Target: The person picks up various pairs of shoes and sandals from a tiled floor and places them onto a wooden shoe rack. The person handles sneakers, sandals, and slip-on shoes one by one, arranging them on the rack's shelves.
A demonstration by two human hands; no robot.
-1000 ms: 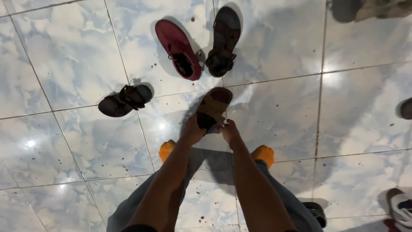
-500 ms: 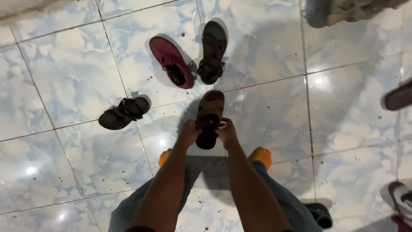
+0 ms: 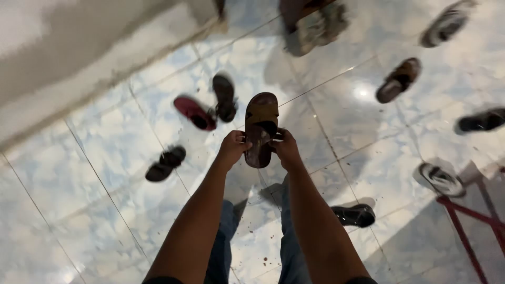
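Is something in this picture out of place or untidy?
Yes. Single shoes lie scattered on the tiled floor, pointing different ways: a red shoe, a dark sandal, another. Dark specks dot the tiles. Both hands hold a brown sandal.

Under me lies a glossy floor (image 3: 105, 173) of large blue-and-white marbled tiles, speckled with dark spots and split by thin grout lines. A bright light glare (image 3: 363, 92) shines off it. A pale wall base (image 3: 79, 58) runs along my upper left.

Ten scattered shoes (image 3: 401, 79), two hands (image 3: 231, 148)
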